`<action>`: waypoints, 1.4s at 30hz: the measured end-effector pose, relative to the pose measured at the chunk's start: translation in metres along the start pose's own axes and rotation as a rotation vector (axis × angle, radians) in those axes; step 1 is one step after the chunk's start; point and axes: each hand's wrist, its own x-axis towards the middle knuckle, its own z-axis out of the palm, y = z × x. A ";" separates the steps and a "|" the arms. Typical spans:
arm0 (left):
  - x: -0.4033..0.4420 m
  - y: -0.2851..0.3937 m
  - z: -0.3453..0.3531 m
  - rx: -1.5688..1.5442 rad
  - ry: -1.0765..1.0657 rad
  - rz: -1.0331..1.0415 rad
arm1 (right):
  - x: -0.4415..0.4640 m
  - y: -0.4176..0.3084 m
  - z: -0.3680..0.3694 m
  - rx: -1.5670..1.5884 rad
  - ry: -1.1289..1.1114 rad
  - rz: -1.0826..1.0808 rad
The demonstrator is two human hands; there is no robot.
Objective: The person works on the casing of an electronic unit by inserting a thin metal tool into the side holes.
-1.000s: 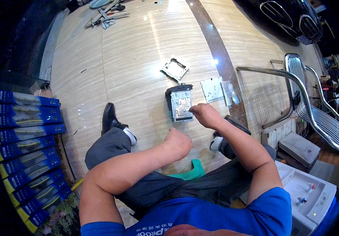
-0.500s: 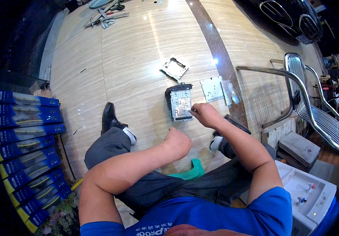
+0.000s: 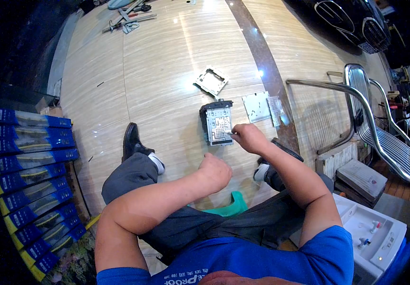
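A boxy metal unit with a black front, resembling a car stereo (image 3: 220, 124), rests on the tiled floor between my feet. At its right side is my right hand (image 3: 250, 138), fingers pinched around a slim metal tool (image 3: 229, 133) whose tip meets the perforated metal face. The tool's exact kind is too small to make out. Closer to my body, my left hand (image 3: 216, 172) is curled closed, apart from the unit; its fingertips and anything inside them are hidden. Beyond the unit lies a square metal frame (image 3: 211, 81). A flat metal plate (image 3: 256, 106) lies to its right.
A clear plastic strip (image 3: 276, 111) lies beside the plate. On the right stands a metal chair (image 3: 357, 95), with a white water dispenser (image 3: 376, 232) nearer me. Blue-yellow boxes (image 3: 36, 156) line the left. Tools (image 3: 129, 21) lie far left. Beneath me is something green (image 3: 233, 206).
Almost nothing differs. My right hand stays at the unit's right side with the slim tool, its tip shifted very slightly. My left hand has not visibly moved.
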 end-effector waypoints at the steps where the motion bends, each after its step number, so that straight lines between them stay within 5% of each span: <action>1: 0.000 0.000 0.000 -0.004 -0.001 -0.002 | 0.000 -0.001 0.000 0.001 -0.015 0.032; 13: -0.001 0.000 -0.002 0.010 -0.003 0.008 | 0.002 0.016 0.012 0.018 0.101 -0.174; 22: -0.002 -0.001 -0.004 0.027 0.001 0.012 | -0.001 0.003 0.002 -0.003 0.003 0.038; 37: -0.002 -0.001 -0.002 0.008 -0.001 0.000 | 0.002 0.017 0.014 0.048 0.034 -0.126; 42: -0.002 -0.001 -0.007 0.005 -0.021 0.003 | 0.000 0.005 0.004 -0.025 -0.001 -0.012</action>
